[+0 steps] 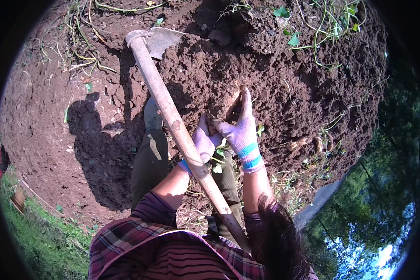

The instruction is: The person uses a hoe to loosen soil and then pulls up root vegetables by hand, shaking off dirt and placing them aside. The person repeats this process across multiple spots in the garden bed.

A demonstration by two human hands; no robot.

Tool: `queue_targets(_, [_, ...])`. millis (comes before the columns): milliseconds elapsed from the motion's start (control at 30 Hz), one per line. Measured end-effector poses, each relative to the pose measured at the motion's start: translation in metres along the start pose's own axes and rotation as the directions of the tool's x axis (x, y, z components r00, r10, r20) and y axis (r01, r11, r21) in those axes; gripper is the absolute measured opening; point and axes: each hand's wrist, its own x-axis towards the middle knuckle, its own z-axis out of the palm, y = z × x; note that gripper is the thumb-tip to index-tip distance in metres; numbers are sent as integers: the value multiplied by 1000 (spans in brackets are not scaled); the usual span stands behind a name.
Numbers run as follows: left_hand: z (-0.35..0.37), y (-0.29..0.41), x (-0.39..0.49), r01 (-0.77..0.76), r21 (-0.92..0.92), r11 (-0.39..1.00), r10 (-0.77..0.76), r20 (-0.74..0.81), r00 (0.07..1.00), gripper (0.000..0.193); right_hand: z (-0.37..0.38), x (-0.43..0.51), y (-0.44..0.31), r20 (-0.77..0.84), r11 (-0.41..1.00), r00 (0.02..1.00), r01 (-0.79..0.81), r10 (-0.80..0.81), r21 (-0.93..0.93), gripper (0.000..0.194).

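My left hand [203, 139] and my right hand [243, 131] wear soiled lilac knitted gloves with turquoise bands at the wrist. They are close together, low over the loose soil. A soil-covered tuber [232, 99], perhaps a sweet potato, stands out of the dirt between them. The straight fingers of my right hand run up along its right side, its thumb apart towards my left hand. Whether either hand grips the tuber is unclear. A hoe's wooden handle [176, 127] slants past my left wrist and partly covers it; the metal hoe blade [162, 42] rests on the ground ahead.
Several dug-up tubers [297, 143] lie on the soil at right. Cut green vines [87, 57] spread at the far left, with more vines [323, 33] at the far right. My left boot [153, 113] stands beside the handle. Grass [42, 234] borders the plot.
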Motion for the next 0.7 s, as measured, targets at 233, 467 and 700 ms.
queue_targets(233, [-7,1,-7,-318,728,607,231,221,947,45,-4,14,12,-38,849,977,-163,210,503,47])
queue_targets(467, [-12,-1,-9,-339,774,535,157,304,940,51,-4,18,43,-38,590,958,-144,286,794,14])
queue_targets(700, [-2,26,-6,-497,758,422,488,272,829,92,-22,5,45,74,714,972,-215,224,666,44])
